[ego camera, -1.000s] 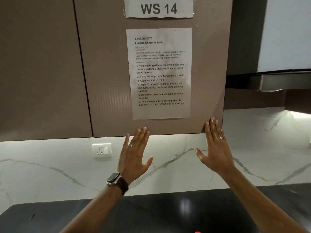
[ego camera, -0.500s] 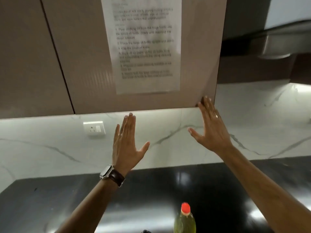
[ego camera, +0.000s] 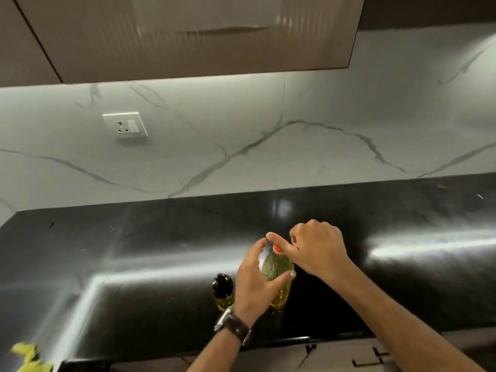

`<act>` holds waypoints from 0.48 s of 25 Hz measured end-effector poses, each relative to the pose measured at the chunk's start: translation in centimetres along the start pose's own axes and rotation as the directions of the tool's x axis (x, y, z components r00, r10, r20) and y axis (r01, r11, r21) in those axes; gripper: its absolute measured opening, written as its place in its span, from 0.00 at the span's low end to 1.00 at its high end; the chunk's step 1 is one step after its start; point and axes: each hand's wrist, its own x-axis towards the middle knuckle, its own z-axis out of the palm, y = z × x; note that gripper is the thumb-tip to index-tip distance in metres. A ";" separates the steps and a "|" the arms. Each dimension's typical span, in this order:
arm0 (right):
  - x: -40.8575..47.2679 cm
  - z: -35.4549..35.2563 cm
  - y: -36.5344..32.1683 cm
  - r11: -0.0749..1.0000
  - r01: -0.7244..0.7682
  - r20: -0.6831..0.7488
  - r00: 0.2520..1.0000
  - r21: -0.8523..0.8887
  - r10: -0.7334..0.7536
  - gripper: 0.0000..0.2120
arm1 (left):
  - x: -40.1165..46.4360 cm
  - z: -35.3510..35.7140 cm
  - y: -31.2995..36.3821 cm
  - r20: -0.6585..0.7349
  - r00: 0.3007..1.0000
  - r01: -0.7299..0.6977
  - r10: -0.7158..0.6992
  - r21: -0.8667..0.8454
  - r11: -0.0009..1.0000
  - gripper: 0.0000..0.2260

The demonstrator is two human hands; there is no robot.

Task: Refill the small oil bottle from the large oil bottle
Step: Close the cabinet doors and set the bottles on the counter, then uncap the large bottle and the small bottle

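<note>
The large oil bottle (ego camera: pixel 277 269), clear plastic full of yellow oil with a red cap (ego camera: pixel 277 248), stands upright on the black countertop (ego camera: pixel 161 251). My left hand (ego camera: pixel 255 280) wraps around its body. My right hand (ego camera: pixel 316 251) sits at its top, with thumb and fingers closed around the red cap. Just left of it stands the small oil bottle (ego camera: pixel 222 291), with a dark round top and a little yellow oil in its base, partly hidden behind my left wrist.
A yellow cloth (ego camera: pixel 29 358) lies at the counter's front left corner. A white marble backsplash with a wall socket (ego camera: pixel 125 125) rises behind. Brown wall cabinets (ego camera: pixel 188 36) hang overhead. The counter's front edge runs just below the bottles.
The view has tilted down from the cabinet to the counter. Both hands dropped from the raised, spread pose and took hold of the large oil bottle, the left on its body, the right on its cap.
</note>
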 end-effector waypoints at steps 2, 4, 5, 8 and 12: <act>0.3 0.9 -1.2 0.992 -0.013 0.052 0.998 -0.128 0.020 0.41 | 0.3 1.3 0.1 -0.009 1.000 0.028 -0.028 0.046 0.999 0.36; 0.8 1.4 -1.9 0.981 -0.025 0.076 0.996 -0.194 0.041 0.39 | 0.7 2.0 0.1 -0.038 0.998 0.043 -0.040 0.071 0.997 0.30; 1.0 1.6 -2.1 0.978 -0.029 0.074 0.996 -0.205 0.045 0.38 | 0.8 2.2 0.1 -0.051 0.998 0.043 -0.039 0.079 0.996 0.28; 1.3 1.5 -2.1 0.977 0.002 0.058 0.998 -0.214 0.011 0.33 | 1.0 2.2 0.0 -0.075 0.997 0.029 -0.021 0.108 0.994 0.29; 1.5 2.1 -1.3 0.952 0.172 0.081 0.984 -0.253 -0.157 0.33 | 0.6 2.4 0.4 -0.103 0.995 0.015 0.000 0.143 0.990 0.26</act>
